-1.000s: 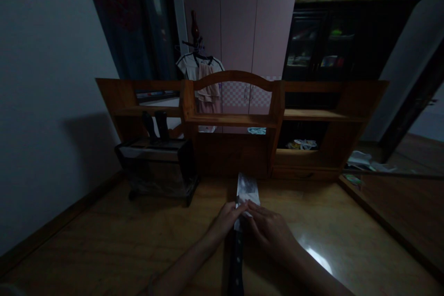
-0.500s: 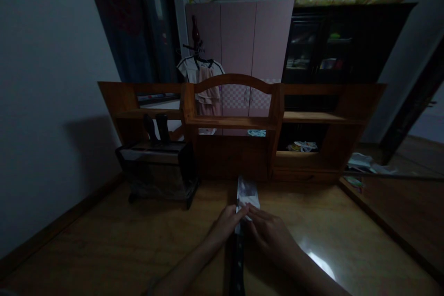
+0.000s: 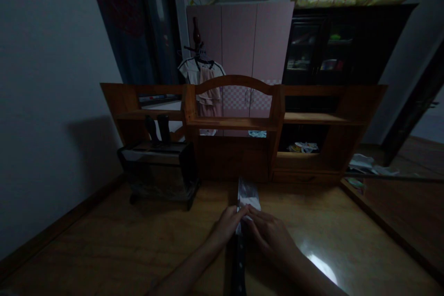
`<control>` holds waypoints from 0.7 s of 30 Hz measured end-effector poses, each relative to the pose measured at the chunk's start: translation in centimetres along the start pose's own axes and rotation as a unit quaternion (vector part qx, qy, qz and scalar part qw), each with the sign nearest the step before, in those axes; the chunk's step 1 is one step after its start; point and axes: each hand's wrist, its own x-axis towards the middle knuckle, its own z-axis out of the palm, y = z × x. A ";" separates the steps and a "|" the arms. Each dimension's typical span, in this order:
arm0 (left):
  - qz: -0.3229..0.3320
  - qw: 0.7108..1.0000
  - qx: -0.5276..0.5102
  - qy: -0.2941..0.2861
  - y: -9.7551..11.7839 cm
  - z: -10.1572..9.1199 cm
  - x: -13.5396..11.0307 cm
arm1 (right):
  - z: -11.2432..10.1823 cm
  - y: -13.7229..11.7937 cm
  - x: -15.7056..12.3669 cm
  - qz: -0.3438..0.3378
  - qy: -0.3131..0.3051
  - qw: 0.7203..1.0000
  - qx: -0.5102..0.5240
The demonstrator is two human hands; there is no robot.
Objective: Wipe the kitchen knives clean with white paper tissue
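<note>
A kitchen knife with a broad blade (image 3: 245,188) lies on the wooden desk, its black riveted handle (image 3: 238,263) toward me. On the blade is a white piece, tissue or cloth (image 3: 251,203). My left hand (image 3: 227,222) is closed at the blade's left edge, with its thumb reaching over the blade. From the right, my right hand (image 3: 270,231) presses the white piece against the blade, fingers together. The two hands meet over the blade, and their fingertips partly hide the white piece.
A knife block (image 3: 156,171) with two black-handled tools stands at the left, by the wall. Along the back of the desk runs a wooden shelf unit (image 3: 232,122). A raised edge (image 3: 388,226) borders the desk on the right.
Both hands stay over the blade with barely any movement. The white piece looks slightly shifted and creased differently under the fingers. The whole view has moved a little.
</note>
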 end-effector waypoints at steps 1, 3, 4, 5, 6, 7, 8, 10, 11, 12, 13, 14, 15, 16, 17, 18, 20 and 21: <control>0.001 1.000 -0.005 -0.003 0.1 0.0 -0.1 | -0.1 -0.2 0.0 0.001 0.000 1.000 0.007; -0.002 1.000 -0.007 -0.004 0.4 0.0 -0.3 | -0.3 -0.4 0.1 0.003 0.001 1.000 0.016; -0.005 1.000 -0.005 -0.003 0.4 0.0 -0.3 | -0.4 -0.5 0.1 0.004 0.002 1.000 0.017; -0.008 1.000 -0.003 -0.002 0.5 0.0 -0.4 | -0.4 -0.5 0.1 0.005 0.002 1.000 0.017; -0.011 1.000 -0.001 0.000 0.5 -0.1 -0.4 | -0.4 -0.5 0.1 0.006 0.000 1.000 0.014; -0.013 1.000 0.000 -0.001 0.5 -0.1 -0.3 | -0.4 -0.4 0.0 0.008 -0.002 1.000 0.010; -0.015 1.000 0.001 -0.001 0.3 -0.1 -0.2 | -0.4 -0.4 0.0 0.010 -0.004 1.000 0.006; -0.015 1.000 0.002 -0.001 0.0 -0.1 -0.1 | -0.3 -0.3 0.0 0.013 -0.008 1.000 0.001; -0.013 1.000 0.001 0.001 -0.2 -0.2 0.1 | -0.3 -0.2 0.0 0.014 -0.009 1.000 0.000; -0.011 1.000 -0.002 0.004 -0.4 -0.2 0.1 | -0.3 -0.2 0.0 0.015 -0.010 1.000 0.001; -0.008 1.000 -0.008 0.006 -0.5 -0.2 0.2 | -0.3 -0.2 0.0 0.015 -0.012 1.000 0.001; -0.005 1.000 -0.017 0.006 -0.6 -0.2 0.3 | -0.3 -0.3 0.0 0.015 -0.013 1.000 0.001; -0.002 1.000 -0.028 0.001 -0.6 -0.2 0.3 | -0.3 -0.3 0.0 0.015 -0.013 1.000 -0.001; 0.000 0.999 -0.039 -0.007 -0.6 -0.3 0.3 | -0.4 -0.3 0.1 0.014 -0.012 1.000 -0.002; 0.001 0.999 -0.046 -0.015 -0.5 -0.3 0.3 | -0.4 -0.3 0.1 0.013 -0.010 1.000 -0.001; 0.002 0.999 -0.049 -0.019 -0.5 -0.3 0.3 | -0.4 -0.4 0.1 0.012 -0.007 1.000 0.002; -0.001 0.999 -0.045 -0.017 -0.3 -0.3 0.2 | -0.4 -0.4 0.0 0.008 0.000 1.000 0.009; -0.003 0.999 -0.042 -0.013 -0.3 -0.4 0.2 | -0.4 -0.4 0.0 0.006 0.002 1.000 0.010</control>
